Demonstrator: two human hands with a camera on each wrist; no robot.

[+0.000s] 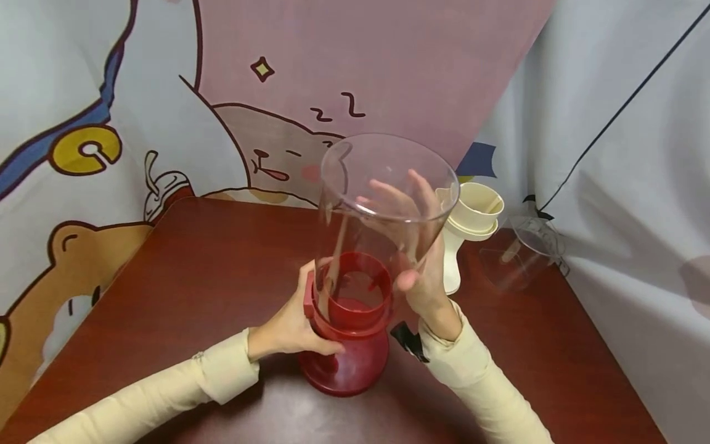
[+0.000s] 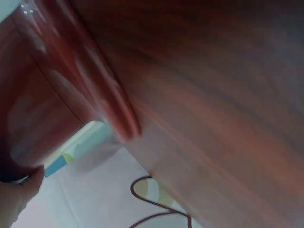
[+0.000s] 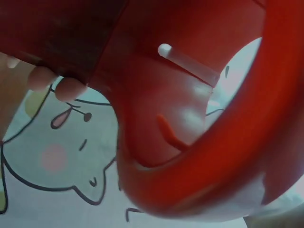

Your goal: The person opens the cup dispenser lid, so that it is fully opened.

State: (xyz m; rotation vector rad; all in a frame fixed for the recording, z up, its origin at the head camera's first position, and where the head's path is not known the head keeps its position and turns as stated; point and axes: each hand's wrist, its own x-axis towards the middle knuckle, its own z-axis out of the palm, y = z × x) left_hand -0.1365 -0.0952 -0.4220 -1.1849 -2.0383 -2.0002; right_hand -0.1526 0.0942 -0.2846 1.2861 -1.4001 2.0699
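Observation:
My left hand (image 1: 291,324) grips the red plastic base (image 1: 355,364) at its narrow part, with the thumb across the front. The base has a round foot and a raised ring on top; it looks slightly tilted. A tall clear plastic cylinder (image 1: 333,228), open at the top, is at the ring. Around its right side my right hand (image 1: 429,283) holds it, fingers behind the wall and thumb nearer me. In the right wrist view the red ring (image 3: 204,180) fills much of the picture, with several left fingertips (image 3: 71,89) at its edge. How far the cylinder is seated cannot be told.
A cream plastic base (image 1: 482,213) stands behind my right hand. Farther right, near the curtain, is another clear container (image 1: 521,259). The brown tabletop (image 1: 222,265) is backed by a printed cloth (image 1: 277,68). A black strip (image 1: 409,341) is by my right wrist.

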